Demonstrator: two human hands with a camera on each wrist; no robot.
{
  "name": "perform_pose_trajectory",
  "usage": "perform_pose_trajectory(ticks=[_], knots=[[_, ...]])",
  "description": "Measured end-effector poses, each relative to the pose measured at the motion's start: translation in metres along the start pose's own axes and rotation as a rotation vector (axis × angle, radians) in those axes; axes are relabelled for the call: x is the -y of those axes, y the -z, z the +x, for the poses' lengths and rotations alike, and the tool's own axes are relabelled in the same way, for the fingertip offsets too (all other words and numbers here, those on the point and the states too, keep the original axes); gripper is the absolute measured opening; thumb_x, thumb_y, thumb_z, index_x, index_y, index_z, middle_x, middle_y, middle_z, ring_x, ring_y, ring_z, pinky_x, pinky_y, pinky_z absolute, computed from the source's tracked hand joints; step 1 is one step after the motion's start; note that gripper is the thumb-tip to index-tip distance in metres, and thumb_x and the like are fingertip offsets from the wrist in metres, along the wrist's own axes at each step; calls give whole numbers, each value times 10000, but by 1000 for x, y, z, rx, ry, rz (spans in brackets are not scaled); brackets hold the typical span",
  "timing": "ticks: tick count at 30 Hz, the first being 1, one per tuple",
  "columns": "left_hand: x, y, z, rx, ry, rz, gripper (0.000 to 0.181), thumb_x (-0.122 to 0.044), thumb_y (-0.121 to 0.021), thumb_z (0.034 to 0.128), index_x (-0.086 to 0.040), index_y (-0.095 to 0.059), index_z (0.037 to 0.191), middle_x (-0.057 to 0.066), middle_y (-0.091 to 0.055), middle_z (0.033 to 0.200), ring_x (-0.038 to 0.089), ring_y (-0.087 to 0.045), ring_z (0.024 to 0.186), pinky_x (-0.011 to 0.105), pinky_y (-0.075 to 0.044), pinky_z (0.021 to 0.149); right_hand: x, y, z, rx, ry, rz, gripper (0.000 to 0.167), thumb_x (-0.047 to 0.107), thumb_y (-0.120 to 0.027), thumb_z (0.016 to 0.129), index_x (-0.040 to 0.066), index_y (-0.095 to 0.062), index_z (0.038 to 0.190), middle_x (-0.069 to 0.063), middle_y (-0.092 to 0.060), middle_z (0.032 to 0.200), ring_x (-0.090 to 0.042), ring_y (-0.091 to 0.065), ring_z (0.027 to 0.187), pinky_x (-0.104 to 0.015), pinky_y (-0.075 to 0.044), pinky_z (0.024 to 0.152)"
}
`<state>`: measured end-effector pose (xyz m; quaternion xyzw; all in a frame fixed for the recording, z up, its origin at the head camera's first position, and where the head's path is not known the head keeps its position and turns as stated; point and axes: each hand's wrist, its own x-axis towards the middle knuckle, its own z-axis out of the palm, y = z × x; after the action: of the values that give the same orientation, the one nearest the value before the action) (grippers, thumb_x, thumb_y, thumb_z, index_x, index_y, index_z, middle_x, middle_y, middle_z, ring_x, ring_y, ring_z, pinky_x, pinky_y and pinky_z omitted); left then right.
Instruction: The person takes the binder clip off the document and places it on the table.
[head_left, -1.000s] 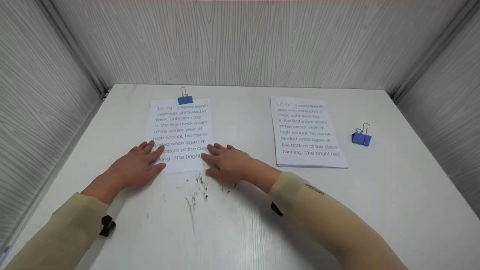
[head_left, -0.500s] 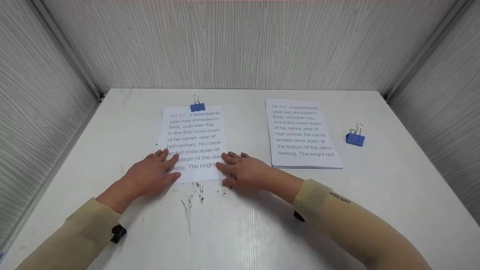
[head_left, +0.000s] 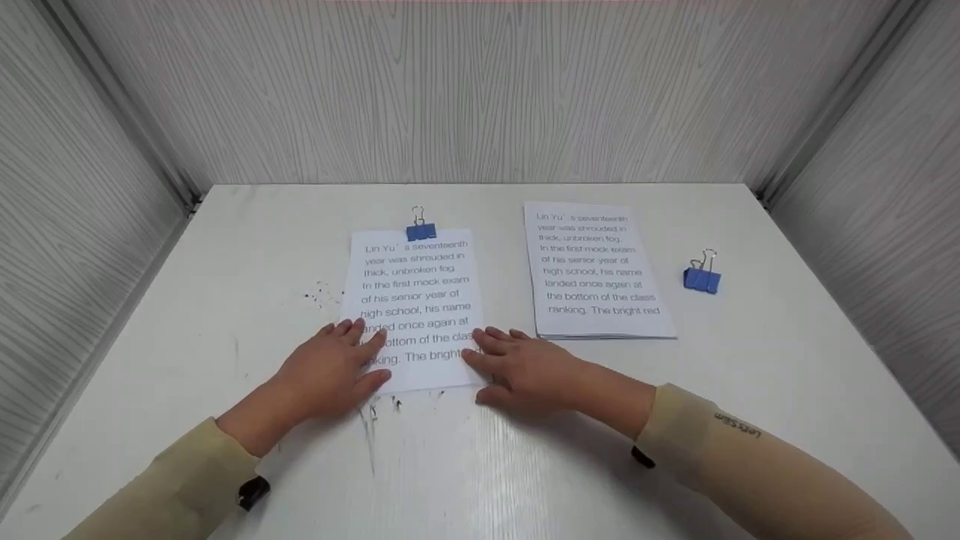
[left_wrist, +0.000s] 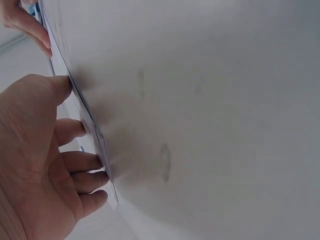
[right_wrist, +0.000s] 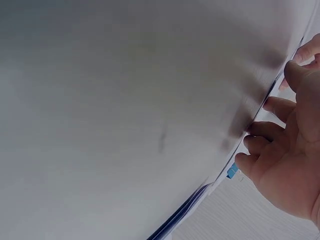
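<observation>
A printed paper stack (head_left: pixel 416 300) lies on the table with a blue binder clip (head_left: pixel 421 231) at its top edge. My left hand (head_left: pixel 330 371) rests with spread fingers on its lower left side. On the lower right side lie the fingers of my right hand (head_left: pixel 532 371), also spread. In the left wrist view, the left hand (left_wrist: pixel 45 160) touches the thin edge of the sheets. The right wrist view has the right hand (right_wrist: pixel 290 145) at the opposite edge, fingers slightly bent.
A second printed stack (head_left: pixel 592 270), without a clip, lies to the right. Beyond it sits another blue binder clip (head_left: pixel 701 280). Dark marks (head_left: pixel 386 405) show on the white table (head_left: pixel 450 480) near the clipped stack. Patterned walls (head_left: pixel 480 90) stand behind and at both sides.
Both hands and the clipped stack have moved right and nearer to me, closing the gap to the second stack. The view has also shifted slightly. The hands keep their places on the paper.
</observation>
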<state>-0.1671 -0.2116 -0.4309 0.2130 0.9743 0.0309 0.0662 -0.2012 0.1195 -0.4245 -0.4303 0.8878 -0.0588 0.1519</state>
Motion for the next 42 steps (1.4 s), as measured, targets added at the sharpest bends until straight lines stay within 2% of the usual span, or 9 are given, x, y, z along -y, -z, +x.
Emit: perform_pose_trajectory(ticks=[13, 26, 32, 42], knots=[[-32, -1, -3, 7, -57, 45, 664, -489, -583, 1059, -40, -541, 1547, 323, -537, 1505, 506, -516, 1396, 601, -418, 1148, -1, -12, -40, -10, -9, 14, 716, 540, -565, 1063, 205, -375, 1667, -86, -246, 1744, -281, -202, 1614, -496, -215, 1282], [-57, -5, -11, -6, -94, 35, 689, -533, -594, 1045, -36, -570, 1522, 344, -561, 1464, 521, -552, 1352, 612, -472, 1086, 2, -20, -71, -27, -3, 37, 721, 548, -578, 1058, 208, -383, 1664, -87, -261, 1739, -291, -235, 1604, -511, -239, 1272], [-66, -3, -14, -6, -115, 55, 685, -544, -593, 1041, -32, -596, 1496, 348, -587, 1429, 514, -583, 1321, 604, -508, 1038, 6, -22, -82, 0, -25, 53, 725, 559, -578, 1055, 227, -378, 1667, -58, -258, 1745, -272, -235, 1607, -512, -244, 1270], [-73, -5, -19, 4, -127, 50, 692, -557, -601, 1034, -34, -607, 1486, 339, -601, 1417, 513, -596, 1303, 597, -511, 1034, 10, -26, -92, -4, -6, 35, 731, 587, -550, 1057, 210, -390, 1662, -86, -283, 1735, -297, -265, 1596, -526, -270, 1258]])
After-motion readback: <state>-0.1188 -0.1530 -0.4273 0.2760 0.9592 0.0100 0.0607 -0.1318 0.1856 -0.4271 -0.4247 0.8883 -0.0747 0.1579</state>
